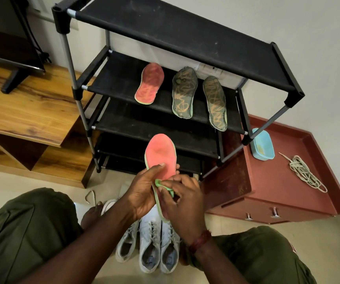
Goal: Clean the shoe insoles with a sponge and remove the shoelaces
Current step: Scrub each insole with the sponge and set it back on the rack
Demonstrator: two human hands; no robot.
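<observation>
I'm scrubbing the pink insole [161, 154], left hand [142, 191] gripping its edge, right hand [185, 201] pinching the sponge [158, 183]; next likely needing strokes toward the 12 o'clock toe.

Wall [298, 27]: plain off-white, evenly lit. Floor [28, 179]: pale glossy tile. Shoe rack [177, 31] set against wall, centre: black fabric shelves, grey metal posts, black plastic joints, several tiers. White switch plate [210, 69] seen on wall behind rack. Wooden unit [28, 107] noted at left w/ open compartments below; dark screen [5, 37] stood on it. Red-brown low cabinet [271, 181] at right, just beside rack; two metal handles [274, 213] on front.
</observation>
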